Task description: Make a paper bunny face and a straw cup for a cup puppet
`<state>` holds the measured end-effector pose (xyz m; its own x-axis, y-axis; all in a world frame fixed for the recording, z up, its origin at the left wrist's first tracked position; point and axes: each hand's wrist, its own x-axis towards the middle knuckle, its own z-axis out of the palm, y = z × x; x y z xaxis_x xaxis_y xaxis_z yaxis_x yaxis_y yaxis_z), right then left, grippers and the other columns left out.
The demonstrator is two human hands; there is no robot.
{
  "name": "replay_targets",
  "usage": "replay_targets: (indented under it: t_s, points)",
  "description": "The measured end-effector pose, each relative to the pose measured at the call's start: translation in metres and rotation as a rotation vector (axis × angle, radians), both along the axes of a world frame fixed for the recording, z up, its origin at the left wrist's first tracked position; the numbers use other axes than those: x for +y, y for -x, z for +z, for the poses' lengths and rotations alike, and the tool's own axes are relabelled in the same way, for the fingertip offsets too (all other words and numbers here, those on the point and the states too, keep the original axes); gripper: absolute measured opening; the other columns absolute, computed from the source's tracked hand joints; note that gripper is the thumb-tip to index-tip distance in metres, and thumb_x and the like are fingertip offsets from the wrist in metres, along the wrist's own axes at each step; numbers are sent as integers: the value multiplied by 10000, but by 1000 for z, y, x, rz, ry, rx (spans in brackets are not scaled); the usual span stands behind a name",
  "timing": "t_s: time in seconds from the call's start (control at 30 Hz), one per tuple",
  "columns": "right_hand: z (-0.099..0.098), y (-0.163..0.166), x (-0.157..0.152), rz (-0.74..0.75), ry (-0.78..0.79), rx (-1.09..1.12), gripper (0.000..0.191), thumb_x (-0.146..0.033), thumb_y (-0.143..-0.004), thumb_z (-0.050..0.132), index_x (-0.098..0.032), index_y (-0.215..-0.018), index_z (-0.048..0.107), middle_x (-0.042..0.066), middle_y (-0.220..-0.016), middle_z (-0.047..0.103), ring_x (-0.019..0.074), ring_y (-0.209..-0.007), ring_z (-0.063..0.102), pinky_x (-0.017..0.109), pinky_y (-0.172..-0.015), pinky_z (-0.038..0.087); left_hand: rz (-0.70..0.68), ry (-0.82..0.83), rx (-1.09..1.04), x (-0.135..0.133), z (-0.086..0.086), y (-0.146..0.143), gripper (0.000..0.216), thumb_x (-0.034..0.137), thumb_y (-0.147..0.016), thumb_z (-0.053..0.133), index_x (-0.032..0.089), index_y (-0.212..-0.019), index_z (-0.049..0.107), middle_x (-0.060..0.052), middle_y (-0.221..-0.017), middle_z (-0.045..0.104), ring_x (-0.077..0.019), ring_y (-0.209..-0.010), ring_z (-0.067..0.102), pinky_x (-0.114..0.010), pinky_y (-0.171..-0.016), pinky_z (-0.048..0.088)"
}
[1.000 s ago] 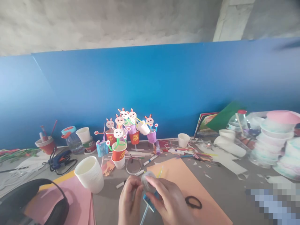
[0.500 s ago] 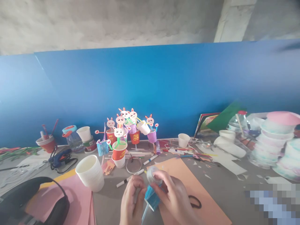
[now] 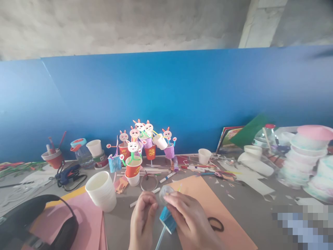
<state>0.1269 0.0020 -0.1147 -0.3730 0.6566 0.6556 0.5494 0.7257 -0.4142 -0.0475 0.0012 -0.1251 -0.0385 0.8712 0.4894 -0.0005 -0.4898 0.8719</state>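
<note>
My right hand (image 3: 191, 217) grips a roll of clear tape (image 3: 165, 193) between thumb and fingers. Just under the roll, against the same hand, is a small upside-down blue-coloured paper cup (image 3: 167, 219). A pale straw (image 3: 160, 237) sticks out of its lower end toward me. To the left, my left hand (image 3: 144, 217) is closed, thumb and fingertips pinched together; whatever they pinch is too small to make out. A white marker (image 3: 134, 203) lies partly hidden behind the left hand. Orange paper (image 3: 208, 205) lies under the right hand, with a black scissor handle (image 3: 216, 224) on it.
Rabbit-faced paper cup figures (image 3: 133, 163) stand at the back centre. On the left are stacked white cups (image 3: 101, 191), a black headset (image 3: 68, 222) on pink paper and a blue glue gun (image 3: 69, 174). Paper scraps and pens lie behind; stacked white bowls (image 3: 299, 163) stand right.
My hands have drawn slightly apart, the left one shifting a little left. The tape roll has turned and moved slightly left in my right hand, which now covers more of it.
</note>
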Motion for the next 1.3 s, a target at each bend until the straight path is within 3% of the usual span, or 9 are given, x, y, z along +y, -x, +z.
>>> replay_targets:
  t_s: [0.23,0.4,0.67,1.0,1.3]
  points:
    - [3,2,0,-98,0,62,259,-175,-992,473,-263,-1221,556,54,-1009,739,197,-863,715,269,-735,552,-65,-2,-52,-4,1,-4,218,376,-945,567,214,-801,592,-16,-808,545,-175,-734,532,-255,-673,449]
    - [0,0,2,-46,-18,32,259,-141,-988,462,-266,-1197,553,67,-1022,725,216,-935,702,303,-789,560,-13,2,-13,0,4,3,200,349,-964,539,220,-816,578,-8,-794,532,-168,-727,516,-242,-669,448]
    - [-2,-1,1,-2,98,70,260,-152,-1013,393,-274,-1203,523,59,-1052,672,163,-824,693,238,-719,544,-58,-47,15,-2,2,0,153,290,-964,535,221,-834,579,-17,-832,543,-176,-780,539,-254,-716,464]
    - [1,-2,2,-10,63,70,219,-171,-1014,422,-273,-1167,541,44,-961,679,162,-786,682,235,-673,528,-62,-49,20,-3,1,1,160,307,-975,517,221,-847,562,-19,-838,537,-177,-776,541,-260,-711,465]
    - [6,-1,-2,28,10,7,292,-166,-1014,375,-270,-1227,546,80,-1062,711,182,-827,711,247,-665,552,-13,-38,6,-3,7,2,197,336,-969,529,220,-815,569,-15,-798,526,-175,-737,517,-256,-678,444]
